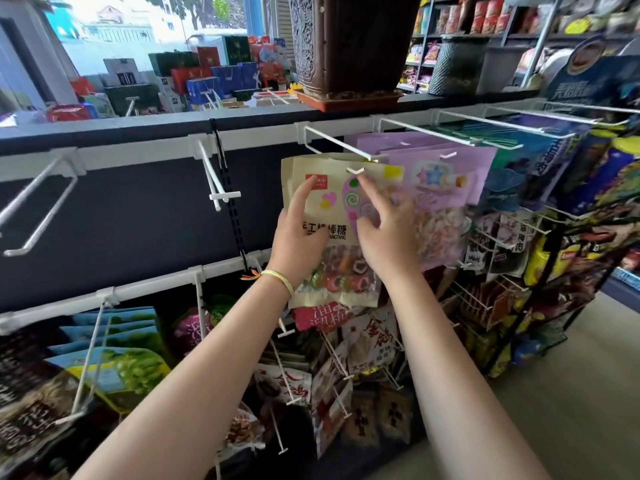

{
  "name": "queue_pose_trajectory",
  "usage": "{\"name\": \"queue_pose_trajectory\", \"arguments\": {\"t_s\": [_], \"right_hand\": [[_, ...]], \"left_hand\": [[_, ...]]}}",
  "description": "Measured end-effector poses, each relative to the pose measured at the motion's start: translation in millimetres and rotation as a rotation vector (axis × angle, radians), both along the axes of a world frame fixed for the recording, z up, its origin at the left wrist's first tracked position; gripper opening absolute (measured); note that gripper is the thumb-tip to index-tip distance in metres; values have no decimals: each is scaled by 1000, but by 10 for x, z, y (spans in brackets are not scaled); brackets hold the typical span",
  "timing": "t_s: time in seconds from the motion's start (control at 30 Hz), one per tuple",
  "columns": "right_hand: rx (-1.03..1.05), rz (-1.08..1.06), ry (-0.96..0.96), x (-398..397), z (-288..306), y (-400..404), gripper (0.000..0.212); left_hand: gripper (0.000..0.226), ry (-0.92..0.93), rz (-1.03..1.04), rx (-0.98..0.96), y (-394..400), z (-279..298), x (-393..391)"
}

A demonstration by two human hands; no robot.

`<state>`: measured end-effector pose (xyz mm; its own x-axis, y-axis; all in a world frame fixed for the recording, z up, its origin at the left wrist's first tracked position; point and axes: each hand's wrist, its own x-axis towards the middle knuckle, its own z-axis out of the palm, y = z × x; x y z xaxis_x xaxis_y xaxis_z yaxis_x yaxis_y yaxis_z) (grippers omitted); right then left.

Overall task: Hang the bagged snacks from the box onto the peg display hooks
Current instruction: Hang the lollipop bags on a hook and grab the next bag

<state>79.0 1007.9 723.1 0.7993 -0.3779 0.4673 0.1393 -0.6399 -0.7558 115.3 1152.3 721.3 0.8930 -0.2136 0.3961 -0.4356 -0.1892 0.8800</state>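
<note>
Hands are working at the hook: the left hand is holding the candy bag with curled fingers, the right hand is touching it, fingers spread. The bag is hanging there; it might slip off if let go too soon

Head camera looks forward and down, close to the peg display.

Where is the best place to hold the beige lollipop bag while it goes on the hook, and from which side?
Probably the flat upper half of the beige lollipop bag, approached from the front. Its top hole sits at the hook tip, and candies bulge the lower part. The left hand already holds the left edge; the right hand touches the front.
</note>
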Motion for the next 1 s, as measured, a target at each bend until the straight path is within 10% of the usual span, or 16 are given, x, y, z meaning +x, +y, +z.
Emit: {"name": "queue_pose_trajectory", "arguments": {"t_s": [0.33,0.63,1.0], "right_hand": [[92,-5,136,-177,-327,220,31],[340,272,345,-764,-869,1210,31],[167,566,633,-1586,-1295,4062,31]], "left_hand": [[23,269,37,276,442,-339,-137],[31,392,9,148,1463,-664,-806],[28,702,239,-39,4528,-1357,-2239]]}}
